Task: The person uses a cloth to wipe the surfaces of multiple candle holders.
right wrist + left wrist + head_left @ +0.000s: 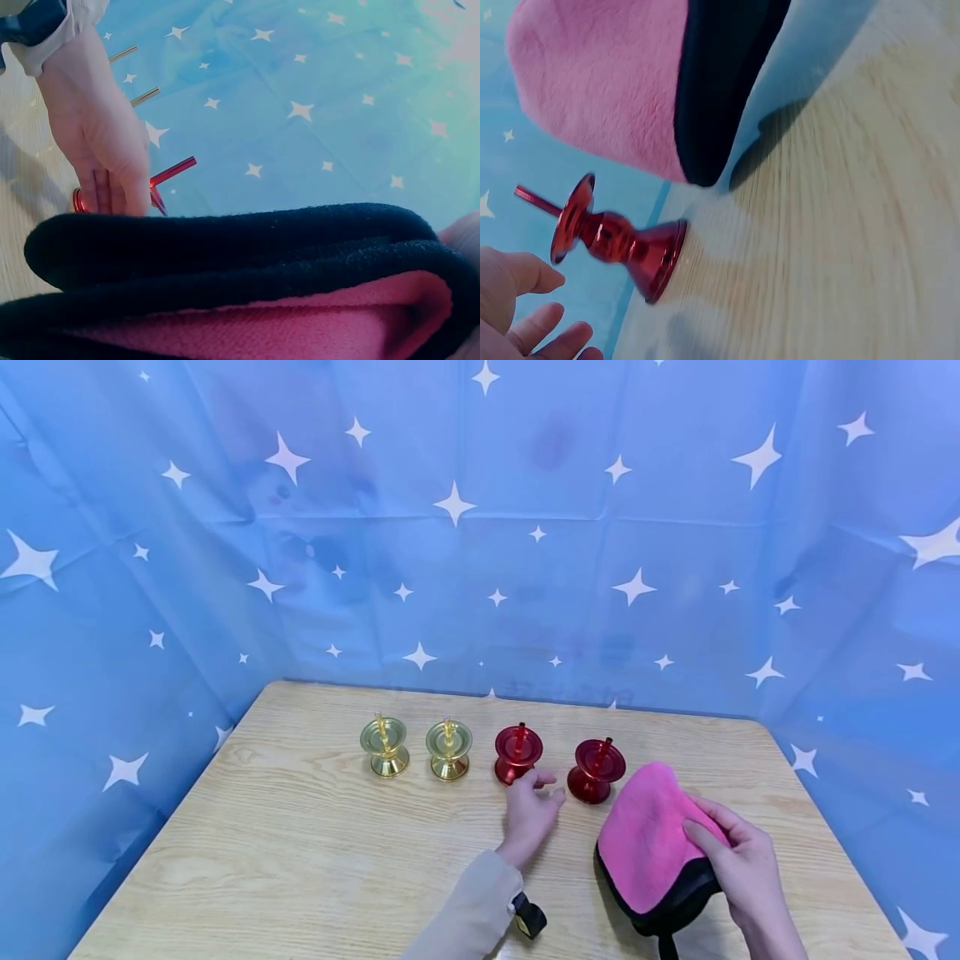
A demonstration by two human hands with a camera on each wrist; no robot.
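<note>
closest to us is the left arm's pale sleeve [468, 910] with a black strap [529, 917] at the wrist. over on the right, the right hand [750, 860] has its grip clamped on the hat [648, 839], thumb on the near side. the hat's pink and fuzzy, black band along the lower edge, a black strip dangling off the bottom. it's on the right half of the surface [300, 852], just beside the right-hand red holder.

a bit further in, the left hand [531, 817] reaches out with its grip apart, thumb and fingers not wrapped round anything. fingertips are right by the base of the inner red holder [516, 750]; can't tell if they're touching it.

then the row, all upright: the outer red holder [595, 766] next to the hat, the inner one, then two gold holders [448, 743] off to the left. each has a thin stick poking up from its dish. behind it all hangs a blue curtain [525, 568] with white stars.
</note>
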